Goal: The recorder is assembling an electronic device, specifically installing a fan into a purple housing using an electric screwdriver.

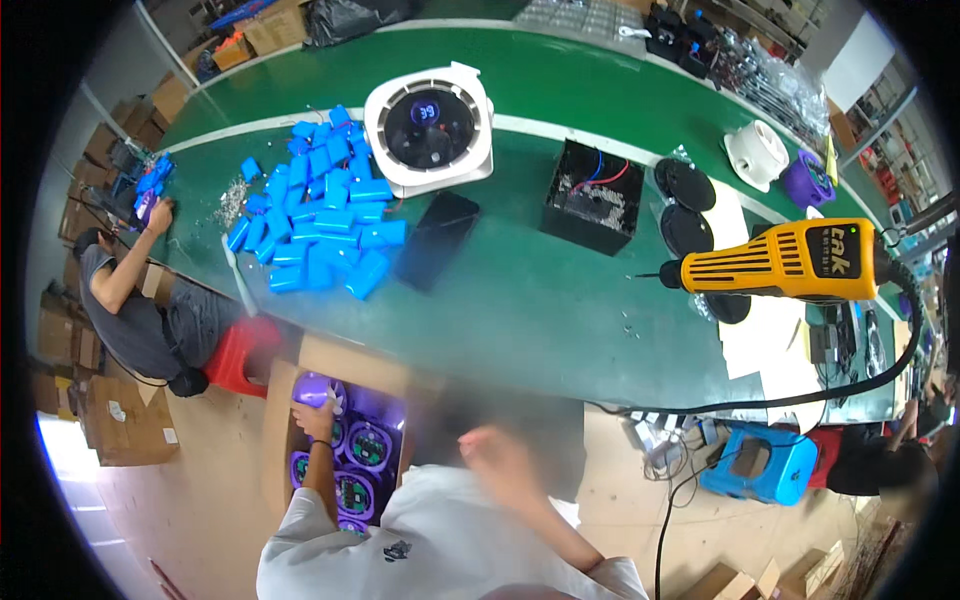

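My left hand (pixel 315 420) reaches into an open cardboard box (pixel 281 435) at the lower left. Its fingers close around a shiny purple rounded housing (pixel 318 389) at the far end of the box. Beside and below it are several purple round housings (pixel 368 446) showing green circuit boards inside. My right hand (pixel 497 462) is over a dark surface in front of my body, right of the box; motion smears its fingers, and I see nothing in it for sure.
On the green bench (pixel 500 340) lie many blue battery packs (pixel 335 222), a dark phone-like slab (pixel 437 240), a white round device (pixel 430 130) and a black box with wires (pixel 594 200). A yellow electric screwdriver (pixel 775 262) hangs at right. Co-workers (pixel 140 290) sit on both sides.
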`<state>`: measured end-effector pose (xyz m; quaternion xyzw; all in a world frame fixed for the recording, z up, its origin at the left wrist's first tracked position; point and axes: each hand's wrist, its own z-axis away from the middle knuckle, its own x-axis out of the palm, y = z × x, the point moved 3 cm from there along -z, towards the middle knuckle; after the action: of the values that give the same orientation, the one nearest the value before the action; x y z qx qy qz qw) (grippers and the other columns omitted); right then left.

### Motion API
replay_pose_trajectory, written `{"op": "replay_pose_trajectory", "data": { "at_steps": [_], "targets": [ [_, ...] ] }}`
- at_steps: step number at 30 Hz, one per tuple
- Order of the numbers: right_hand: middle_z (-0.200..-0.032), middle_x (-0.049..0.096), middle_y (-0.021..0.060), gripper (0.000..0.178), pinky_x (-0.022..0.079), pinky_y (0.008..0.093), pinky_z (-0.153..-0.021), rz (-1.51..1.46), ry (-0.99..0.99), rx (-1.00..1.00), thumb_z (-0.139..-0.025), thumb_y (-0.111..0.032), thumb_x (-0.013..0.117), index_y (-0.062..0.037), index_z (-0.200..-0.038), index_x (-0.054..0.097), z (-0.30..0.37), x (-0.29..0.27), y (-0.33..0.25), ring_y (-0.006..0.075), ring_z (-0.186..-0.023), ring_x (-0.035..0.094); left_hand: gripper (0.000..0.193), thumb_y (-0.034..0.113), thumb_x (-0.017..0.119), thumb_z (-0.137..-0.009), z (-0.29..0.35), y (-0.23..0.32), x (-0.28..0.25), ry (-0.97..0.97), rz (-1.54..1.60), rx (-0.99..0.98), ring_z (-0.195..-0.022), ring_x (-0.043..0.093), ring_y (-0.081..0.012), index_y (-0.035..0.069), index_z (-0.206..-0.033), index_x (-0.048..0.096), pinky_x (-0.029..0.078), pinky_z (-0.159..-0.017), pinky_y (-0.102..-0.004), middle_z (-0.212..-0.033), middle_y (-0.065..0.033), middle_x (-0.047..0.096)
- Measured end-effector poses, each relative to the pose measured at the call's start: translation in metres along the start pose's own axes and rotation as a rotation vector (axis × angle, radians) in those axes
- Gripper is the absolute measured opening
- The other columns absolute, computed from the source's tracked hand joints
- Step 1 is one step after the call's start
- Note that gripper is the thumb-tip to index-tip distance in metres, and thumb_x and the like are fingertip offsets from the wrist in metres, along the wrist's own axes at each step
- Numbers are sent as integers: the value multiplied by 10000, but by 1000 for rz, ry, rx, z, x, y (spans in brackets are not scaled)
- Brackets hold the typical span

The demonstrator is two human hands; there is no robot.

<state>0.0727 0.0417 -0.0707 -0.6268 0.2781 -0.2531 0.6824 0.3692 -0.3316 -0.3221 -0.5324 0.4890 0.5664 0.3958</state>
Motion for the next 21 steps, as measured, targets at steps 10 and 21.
{"op": "replay_pose_trajectory", "data": {
  "at_steps": [10,21],
  "targets": [
    [-1417,396,209,849,383,479,-1097,414,1161,-867,-815,-272,775,-4,-1458,290,-8,-132,-112,358,-1269,457,973,232,793,-775,70,66,-331,-779,992,627,-1351,488,-278,-29,-1559,280,369,-1141,-386,-1491,-183,463],
    [-1211,603,297,642,610,306,-616,12,838,-856,-890,-15,656,18,-1422,298,-51,-198,-201,263,-720,698,408,276,560,-1034,191,389,-348,-1148,667,1683,-1000,618,-157,-1,-1329,611,503,-910,-310,-1144,-104,663]
  ]
}}
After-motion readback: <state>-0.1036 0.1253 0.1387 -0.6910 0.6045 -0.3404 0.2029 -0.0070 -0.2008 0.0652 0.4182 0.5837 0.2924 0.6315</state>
